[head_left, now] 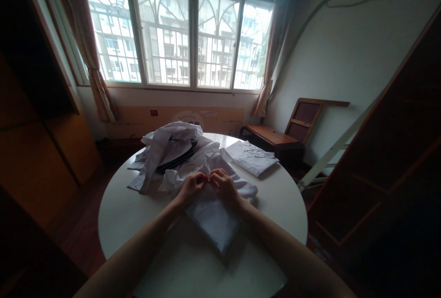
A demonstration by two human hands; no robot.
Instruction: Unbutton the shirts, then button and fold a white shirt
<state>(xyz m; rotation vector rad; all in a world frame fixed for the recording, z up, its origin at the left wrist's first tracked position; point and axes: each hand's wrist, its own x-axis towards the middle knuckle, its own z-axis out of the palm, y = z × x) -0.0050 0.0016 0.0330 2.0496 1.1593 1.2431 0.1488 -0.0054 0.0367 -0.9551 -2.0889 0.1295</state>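
Observation:
A white shirt (215, 224) lies on the round white table (120, 220) in front of me. Its near part forms a flat, square-cornered shape pointing towards me, and its far part is loose and rumpled. With fingertips pinched, my left hand (193, 184) grips the shirt's cloth near the middle. My right hand (223, 185) pinches the same spot, its fingers almost touching those of the left. The exact bit of cloth between the fingertips is too small to make out. To the right of my hands lies a folded white shirt (251, 157).
A heap of white garments (155, 151) with dark, flat pieces (179, 159) among it stands at the table's back left. Beyond the table are a wooden bench (274, 136), a large cardboard box (138, 121) and windows (165, 36). A dark wooden panel (375, 164) leans at the right.

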